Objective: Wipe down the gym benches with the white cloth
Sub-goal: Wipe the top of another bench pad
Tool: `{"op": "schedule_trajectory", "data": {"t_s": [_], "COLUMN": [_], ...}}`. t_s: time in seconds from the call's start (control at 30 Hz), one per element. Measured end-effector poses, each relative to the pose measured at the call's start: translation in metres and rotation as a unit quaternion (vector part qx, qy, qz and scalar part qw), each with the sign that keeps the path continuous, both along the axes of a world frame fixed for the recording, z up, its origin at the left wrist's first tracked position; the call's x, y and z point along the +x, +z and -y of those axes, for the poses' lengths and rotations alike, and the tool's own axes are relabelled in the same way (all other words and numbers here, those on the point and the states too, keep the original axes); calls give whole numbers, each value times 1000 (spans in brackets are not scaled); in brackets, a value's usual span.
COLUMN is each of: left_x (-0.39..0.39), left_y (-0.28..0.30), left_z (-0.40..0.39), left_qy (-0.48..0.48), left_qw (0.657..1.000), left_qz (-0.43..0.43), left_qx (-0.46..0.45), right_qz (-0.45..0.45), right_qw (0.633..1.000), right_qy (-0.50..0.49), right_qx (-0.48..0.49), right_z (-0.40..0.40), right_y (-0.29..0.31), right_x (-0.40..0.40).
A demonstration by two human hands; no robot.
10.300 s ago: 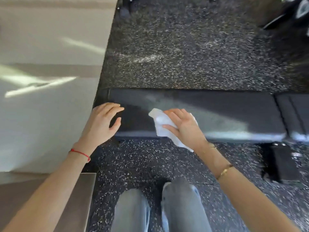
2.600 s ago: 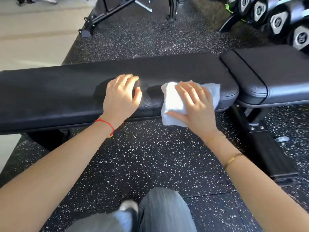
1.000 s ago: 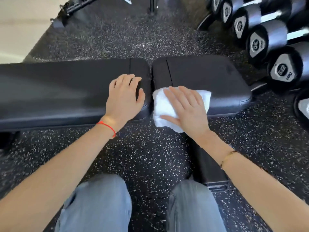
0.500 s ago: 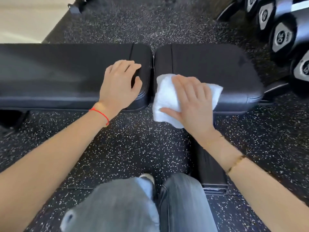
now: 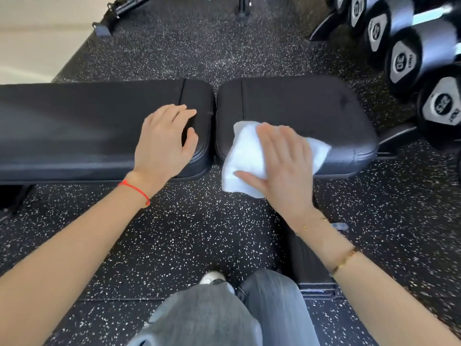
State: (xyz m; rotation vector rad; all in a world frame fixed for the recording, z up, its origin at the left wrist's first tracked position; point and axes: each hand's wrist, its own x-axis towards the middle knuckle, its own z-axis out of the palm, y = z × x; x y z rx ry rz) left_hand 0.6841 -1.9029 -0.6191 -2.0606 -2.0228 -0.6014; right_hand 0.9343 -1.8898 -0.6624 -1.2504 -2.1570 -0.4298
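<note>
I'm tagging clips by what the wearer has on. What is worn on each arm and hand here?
Both forearms are bare, with no sleeves or gloves in view. The left hand has a thin red string bracelet at its wrist. The right hand has a fine gold chain at its wrist and a gold bangle further up the forearm.

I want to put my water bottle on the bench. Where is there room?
The long pad is bare from its left end up to the left hand. On the short pad, only the far strip beyond the white cloth is free. The right hand presses the cloth there, and the dumbbells crowd that side.
</note>
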Motion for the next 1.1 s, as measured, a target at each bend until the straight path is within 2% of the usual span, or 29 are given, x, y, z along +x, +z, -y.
{"op": "schedule_trajectory", "data": {"t_s": [0.17,0.23,0.37,0.5,0.67,0.87,0.97,1.1], "left_x": [-1,-1,0,10,28,37,40,42], "left_y": [1,1,3,11,22,41,67,131], "left_z": [2,3,5,14,30,30,22,12], "left_qy": [-6,-6,-7,-9,-45,-71,-82,-96], "left_qw": [1000,1000,1000,1000,999,996,995,992], "left_qz": [-3,-3,-1,12,21,60,58,58], "left_qx": [-8,-10,-13,0,-13,-1,-13,-48], "right_qz": [74,76,50,22,-39,-138,-145,-170], "right_qw": [997,996,999,998,993,974,959,936], "right_qy": [17,5,-21,3,17,-26,-53,-69], "right_qx": [35,35,0,-54,-107,-177,-238,-302], "right_z": [-3,-7,-12,-11,4,11,5,-2], "right_y": [-3,-5,-4,6,28,62,88,151], "right_x": [28,53,102,122,113,81,75,81]}}
